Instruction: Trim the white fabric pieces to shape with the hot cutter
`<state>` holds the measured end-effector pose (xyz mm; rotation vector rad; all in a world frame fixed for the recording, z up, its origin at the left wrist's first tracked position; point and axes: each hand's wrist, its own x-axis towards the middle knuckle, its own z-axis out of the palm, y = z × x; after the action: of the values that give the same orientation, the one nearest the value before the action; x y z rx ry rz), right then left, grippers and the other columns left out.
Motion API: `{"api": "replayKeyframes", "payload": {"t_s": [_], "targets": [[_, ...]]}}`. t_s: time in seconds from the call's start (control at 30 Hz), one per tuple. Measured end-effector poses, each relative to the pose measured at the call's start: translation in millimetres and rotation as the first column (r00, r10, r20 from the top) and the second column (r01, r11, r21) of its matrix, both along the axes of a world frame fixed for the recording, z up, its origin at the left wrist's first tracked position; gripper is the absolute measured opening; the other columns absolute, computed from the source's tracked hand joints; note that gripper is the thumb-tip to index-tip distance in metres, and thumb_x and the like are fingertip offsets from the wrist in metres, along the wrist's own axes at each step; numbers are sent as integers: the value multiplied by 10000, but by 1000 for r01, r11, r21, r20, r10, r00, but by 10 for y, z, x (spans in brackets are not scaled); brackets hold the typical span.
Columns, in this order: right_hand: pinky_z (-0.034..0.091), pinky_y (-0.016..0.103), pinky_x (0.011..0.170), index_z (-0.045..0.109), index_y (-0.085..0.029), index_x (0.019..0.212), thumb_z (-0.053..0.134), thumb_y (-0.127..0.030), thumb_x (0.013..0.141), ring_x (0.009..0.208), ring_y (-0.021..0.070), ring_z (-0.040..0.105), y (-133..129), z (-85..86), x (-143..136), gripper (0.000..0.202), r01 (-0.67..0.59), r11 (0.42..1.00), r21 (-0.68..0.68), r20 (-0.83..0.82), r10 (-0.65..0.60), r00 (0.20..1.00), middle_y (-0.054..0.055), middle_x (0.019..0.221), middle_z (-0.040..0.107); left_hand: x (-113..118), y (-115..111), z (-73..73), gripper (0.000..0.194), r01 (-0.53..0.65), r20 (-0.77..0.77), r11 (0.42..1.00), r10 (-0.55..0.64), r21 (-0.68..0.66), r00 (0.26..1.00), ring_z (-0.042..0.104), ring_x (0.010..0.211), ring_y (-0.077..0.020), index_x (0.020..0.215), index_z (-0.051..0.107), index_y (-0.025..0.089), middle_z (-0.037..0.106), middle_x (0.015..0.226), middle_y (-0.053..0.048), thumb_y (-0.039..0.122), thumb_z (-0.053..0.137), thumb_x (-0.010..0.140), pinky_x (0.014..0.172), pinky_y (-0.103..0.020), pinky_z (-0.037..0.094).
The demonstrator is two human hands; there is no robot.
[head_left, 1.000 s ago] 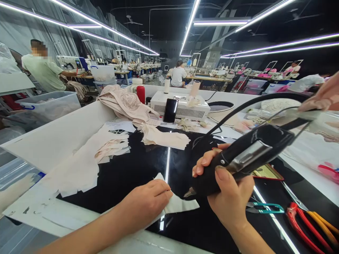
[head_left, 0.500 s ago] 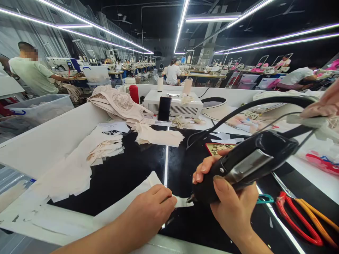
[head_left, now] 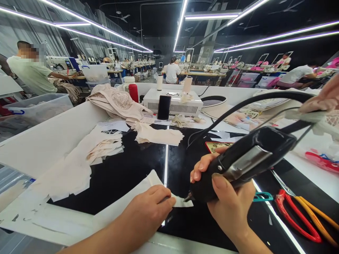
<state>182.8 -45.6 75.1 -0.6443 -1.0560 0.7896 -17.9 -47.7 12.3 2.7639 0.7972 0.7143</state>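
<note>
My left hand (head_left: 150, 211) presses with curled fingers on a pale fabric piece (head_left: 143, 185), holding it on the black worktop (head_left: 127, 176). A narrow end of the fabric sticks out to the right past my fingertips. Wrapped around a black corded hand tool (head_left: 246, 158) is my right hand (head_left: 230, 204), thumb on the near side and fingers on the far side. The tool's pointed metal tip (head_left: 188, 197) is at the fabric's narrow end, seemingly touching it. The tool leans up to the right, its thick black cable arching back over the table.
Red-handled scissors (head_left: 296, 215) and a teal tool (head_left: 262, 197) lie right. Cut fabric pieces (head_left: 71, 169) spread left. Behind stand a phone (head_left: 164, 107), a white vented box (head_left: 185, 106) and bras (head_left: 113, 100). A blurred pinkish shape (head_left: 323, 98), maybe a hand, meets the cable.
The tool and my right hand have shifted slightly left, the tip moving a little along the fabric's end. My left hand stays on the fabric, almost unmoved.
</note>
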Motion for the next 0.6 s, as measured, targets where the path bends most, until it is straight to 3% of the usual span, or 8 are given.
{"api": "replayKeyframes", "payload": {"t_s": [0.33,0.6], "targets": [[574,300,586,616,-299,1180,822,-397,915,624,148,649,140,-22,-158,349,-22,1000,10,3,22,1000,-38,840,662,16,-1,-16,244,-28,-3,999,28,32,1000,708,976,-223,1229,657,181,693,1105,-80,92,506,1060,757,-307,660],[590,301,592,612,-279,1177,801,-346,929,629,145,652,171,4,-181,319,-26,1000,15,-13,26,1000,-35,835,667,3,-13,44,245,-66,27,996,64,60,998,689,1019,-252,1199,692,193,666,1143,-110,104,516,1055,820,-349,667]]}}
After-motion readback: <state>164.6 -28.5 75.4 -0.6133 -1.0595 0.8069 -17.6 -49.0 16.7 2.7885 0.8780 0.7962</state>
